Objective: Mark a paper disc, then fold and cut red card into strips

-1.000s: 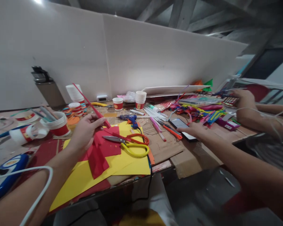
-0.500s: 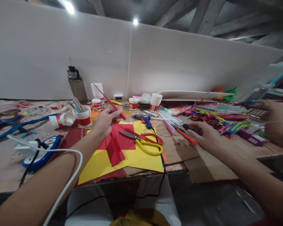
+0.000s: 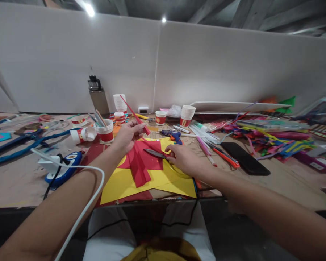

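Observation:
My left hand (image 3: 129, 136) pinches a folded piece of red paper (image 3: 139, 170). A thin red strip of it sticks up past my thumb, and a wider creased part hangs below. My right hand (image 3: 180, 157) is closed over the handles of a pair of scissors (image 3: 153, 153); their dark blades point left towards the red paper, and the orange handle is mostly hidden. Flat red paper lies under the blades, on top of yellow paper sheets (image 3: 119, 188). A blue glue gun (image 3: 175, 136) lies just beyond my right hand.
A black phone (image 3: 244, 158) and several pens (image 3: 225, 156) lie to the right, near a heap of colourful strips (image 3: 271, 134). On the left are a cup of brushes (image 3: 108, 135), a blue power strip (image 3: 62, 170) and a white cable (image 3: 97, 170) over my left forearm. Paper cups (image 3: 161, 118) stand behind.
My right hand has moved left from the dark phone and closed on the scissors. The phone now lies uncovered on the table. The other person's hand at the right edge is out of view.

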{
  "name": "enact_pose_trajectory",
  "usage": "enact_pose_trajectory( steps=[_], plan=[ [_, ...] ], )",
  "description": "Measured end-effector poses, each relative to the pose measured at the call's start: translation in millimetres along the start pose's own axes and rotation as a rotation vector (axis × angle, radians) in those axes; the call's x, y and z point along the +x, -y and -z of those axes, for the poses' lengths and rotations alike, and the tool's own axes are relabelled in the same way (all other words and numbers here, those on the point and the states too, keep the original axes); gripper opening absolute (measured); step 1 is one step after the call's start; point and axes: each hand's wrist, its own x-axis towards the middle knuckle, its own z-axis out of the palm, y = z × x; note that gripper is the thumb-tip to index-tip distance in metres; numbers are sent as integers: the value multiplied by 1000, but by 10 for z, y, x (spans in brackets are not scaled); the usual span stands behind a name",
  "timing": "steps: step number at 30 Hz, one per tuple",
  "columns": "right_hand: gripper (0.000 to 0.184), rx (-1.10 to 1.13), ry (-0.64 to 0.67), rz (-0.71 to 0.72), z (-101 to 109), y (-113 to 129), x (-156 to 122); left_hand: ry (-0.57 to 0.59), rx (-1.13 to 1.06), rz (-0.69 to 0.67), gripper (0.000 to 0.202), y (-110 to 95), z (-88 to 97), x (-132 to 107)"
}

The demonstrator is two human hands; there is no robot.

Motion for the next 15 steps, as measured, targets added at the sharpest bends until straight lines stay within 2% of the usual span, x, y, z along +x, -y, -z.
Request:
enact_pose_trajectory(
  steps=[4, 9, 12, 15],
  plan=[
    [24, 27, 16, -36, 68, -36, 152, -4, 10, 16, 28, 11, 3, 8],
    [20, -33, -60, -54, 208, -121, 350, 0, -9, 62, 28, 32, 15, 9],
    [21, -63, -121, -30, 266, -157, 250, -11, -34, 87, 29, 30, 29, 12],
    [22, -100, -53, 85, 286, -171, -37, -25, -67, 100, 28, 24, 41, 25]
  ],
)
